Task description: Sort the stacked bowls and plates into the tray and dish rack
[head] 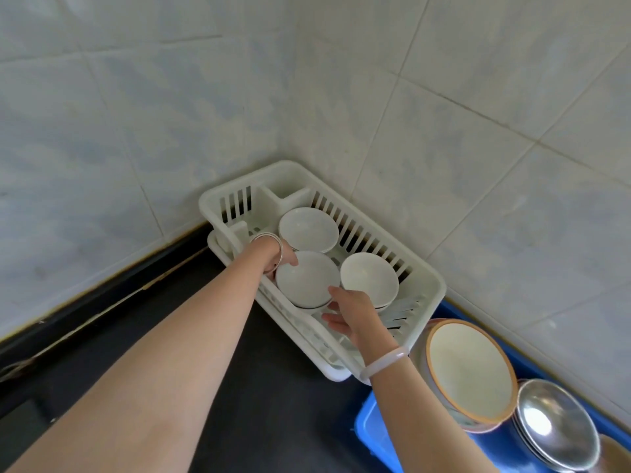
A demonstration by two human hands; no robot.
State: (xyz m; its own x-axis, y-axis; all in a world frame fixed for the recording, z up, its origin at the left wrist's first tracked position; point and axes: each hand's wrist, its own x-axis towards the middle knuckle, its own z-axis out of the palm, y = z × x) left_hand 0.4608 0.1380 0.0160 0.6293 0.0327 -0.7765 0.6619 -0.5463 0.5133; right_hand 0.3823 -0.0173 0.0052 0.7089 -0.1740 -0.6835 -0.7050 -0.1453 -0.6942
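Three white bowls sit in the white dish rack (431, 282), which stands on the black worktop (273, 404) pushed into the corner of the tiled wall (136, 97). Both your hands are on the front bowl (305, 278), the one nearest the rack's left wall. Your left hand (285, 259) grips its far left edge, thumb hooked over the rim and the fingers mostly hidden behind and under the bowl. Your right hand (351, 312) holds the near right edge, thumb resting on the rim and the fingers spread loosely below it, so the bowl is pinched between the two hands. A dark-lined rim shows just beneath this bowl, though you cannot tell whether it touches the rack floor. The back bowl (309, 228) lies just beyond it, close to the rack's divider, and the right bowl (368, 278) lies beside it against the slotted far wall; the three nearly touch. You wear silver bangles (269, 244) on the left wrist and a pale bracelet (386, 361) on the right. To the right of the rack, a blue tray (367, 428) holds a stack of orange-rimmed bowls (471, 370) and, next to them, a stack of metal bowls (556, 425).
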